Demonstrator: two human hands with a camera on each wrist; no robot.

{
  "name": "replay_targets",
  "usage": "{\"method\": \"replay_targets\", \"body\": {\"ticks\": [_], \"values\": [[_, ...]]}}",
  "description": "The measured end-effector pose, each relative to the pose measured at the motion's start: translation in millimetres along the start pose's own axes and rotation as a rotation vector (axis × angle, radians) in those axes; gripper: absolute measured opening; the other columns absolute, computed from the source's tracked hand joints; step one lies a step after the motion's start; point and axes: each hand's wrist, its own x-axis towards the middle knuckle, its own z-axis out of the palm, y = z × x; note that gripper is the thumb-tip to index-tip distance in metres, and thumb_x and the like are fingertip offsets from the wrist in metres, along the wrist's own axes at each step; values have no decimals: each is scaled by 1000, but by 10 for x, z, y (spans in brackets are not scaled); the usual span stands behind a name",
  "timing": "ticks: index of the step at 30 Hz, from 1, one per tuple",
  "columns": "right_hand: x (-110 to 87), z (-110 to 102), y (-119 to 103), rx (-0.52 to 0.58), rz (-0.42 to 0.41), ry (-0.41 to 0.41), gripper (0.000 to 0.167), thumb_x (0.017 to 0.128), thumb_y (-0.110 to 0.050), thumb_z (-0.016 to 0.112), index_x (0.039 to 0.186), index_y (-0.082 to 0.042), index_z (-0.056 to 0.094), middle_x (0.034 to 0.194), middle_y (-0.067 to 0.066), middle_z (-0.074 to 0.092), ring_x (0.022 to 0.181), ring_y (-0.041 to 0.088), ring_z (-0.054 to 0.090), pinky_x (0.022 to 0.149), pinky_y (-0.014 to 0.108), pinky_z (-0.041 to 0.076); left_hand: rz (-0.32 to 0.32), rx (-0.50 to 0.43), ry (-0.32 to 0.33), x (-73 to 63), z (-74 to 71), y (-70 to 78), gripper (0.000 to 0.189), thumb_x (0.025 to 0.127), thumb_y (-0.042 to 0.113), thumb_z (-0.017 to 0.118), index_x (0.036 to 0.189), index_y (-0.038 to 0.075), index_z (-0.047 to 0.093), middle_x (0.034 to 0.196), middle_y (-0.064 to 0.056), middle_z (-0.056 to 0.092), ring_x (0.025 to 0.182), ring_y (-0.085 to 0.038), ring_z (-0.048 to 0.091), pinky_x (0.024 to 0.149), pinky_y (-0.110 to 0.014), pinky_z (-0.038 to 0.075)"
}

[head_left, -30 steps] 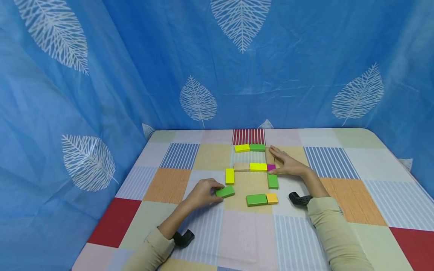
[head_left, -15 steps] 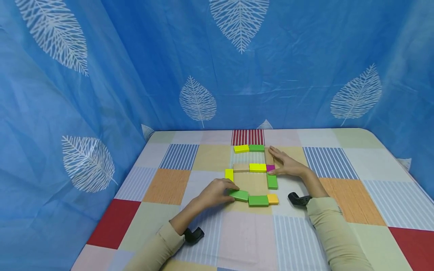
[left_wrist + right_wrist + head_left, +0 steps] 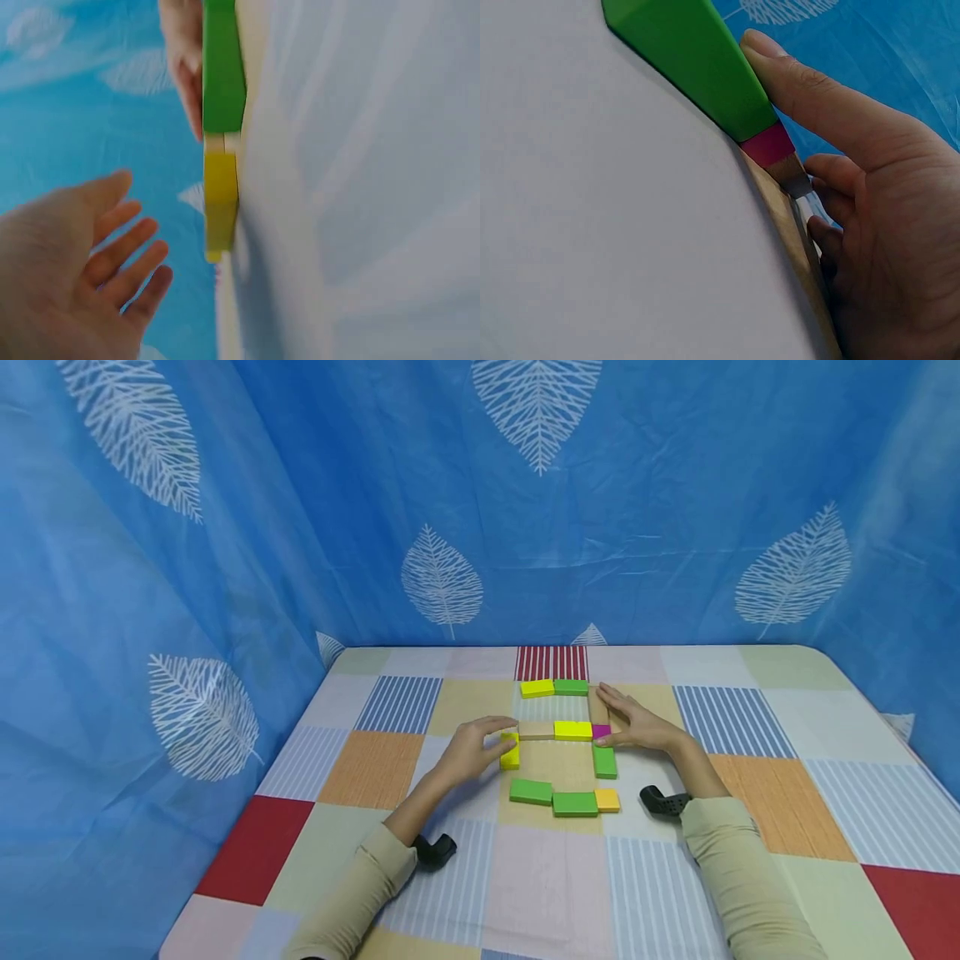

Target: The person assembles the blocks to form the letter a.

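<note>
Coloured wooden blocks lie in a figure on the patchwork table [image 3: 750,752]. My left hand [image 3: 501,732] hovers with straight fingers by the upright yellow block [image 3: 510,752] [image 3: 220,199] and the tan block [image 3: 534,730]; the left wrist view shows this hand [image 3: 82,262] holding nothing. My right hand [image 3: 609,717] lies flat against the other tan block [image 3: 596,705] [image 3: 795,225]. Its thumb [image 3: 817,97] touches the magenta block [image 3: 601,732] [image 3: 769,146] above a green block [image 3: 603,762] [image 3: 694,64]. Two green blocks [image 3: 531,791] and an orange one [image 3: 607,799] form the near row.
A yellow block [image 3: 537,688] and a green block [image 3: 571,687] lie at the far end, and a yellow one [image 3: 573,730] in the middle row. Blue leaf-print curtain [image 3: 450,510] closes off the back and sides of the table.
My left hand slid a green block into the near row beside the other green one, let go, and moved up to the upright yellow block. The right hand stayed put.
</note>
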Motion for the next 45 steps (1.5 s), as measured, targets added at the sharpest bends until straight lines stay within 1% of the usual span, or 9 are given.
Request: {"method": "replay_targets", "body": {"ticks": [4,8,18,22,26,31,36,41,45], "values": [[-9,-6,-4,10,5,0,102,74,-34,76,148,-5,13,153,15,-1,137,39,-6,107,56,-4,18,-102,-106,111,21,-245,46,90,24,61,132,8,51,138,-5,46,128,-19,39,104,-35,32],[-19,-19,-3,8,13,-3,102,74,-36,76,148,-6,13,153,14,-1,137,39,-7,107,57,-4,14,-188,-200,138,68,-393,48,91,22,59,136,10,47,142,-4,40,133,-16,31,107,-30,26],[-22,-23,10,53,8,9,96,77,-33,74,148,-9,15,154,12,2,138,37,-3,106,58,-1,25,-183,-251,109,122,-483,45,94,24,54,137,13,45,144,4,36,133,-10,28,107,-30,26],[-81,-58,-123,200,-11,105,77,86,-20,66,146,-4,21,151,17,13,136,39,10,107,58,8,11,-180,-260,123,128,-476,46,94,24,54,137,14,45,144,5,36,133,-10,29,107,-29,26],[-126,-45,-462,247,-48,266,56,90,-8,59,140,0,36,144,20,32,133,40,23,105,60,16,-7,-179,-260,123,120,-473,46,94,25,55,137,14,45,144,6,36,132,-10,30,107,-29,26],[-110,256,-718,90,-146,384,42,89,-15,63,128,-4,54,129,14,53,123,34,43,98,56,32,-7,-175,-250,114,116,-469,46,94,26,54,137,14,45,144,6,36,132,-11,30,107,-30,26],[-335,709,-1037,-5,-217,422,35,84,-18,69,118,-8,64,114,5,64,107,25,58,87,45,47,3,-170,-254,123,123,-450,46,94,27,54,138,14,45,144,4,36,133,-13,30,107,-32,26],[-563,1052,-1196,-28,-239,386,41,81,-18,72,119,-6,63,113,4,65,106,23,59,87,43,48,15,-159,-247,117,126,-467,47,94,27,54,138,14,45,144,3,37,132,-13,31,107,-33,27],[-608,1186,-1185,-159,-218,376,45,77,-20,76,118,-5,63,110,5,66,101,21,61,97,45,39,22,-154,-238,112,134,-489,47,94,28,55,137,14,45,144,3,37,132,-13,32,107,-32,27]]}}
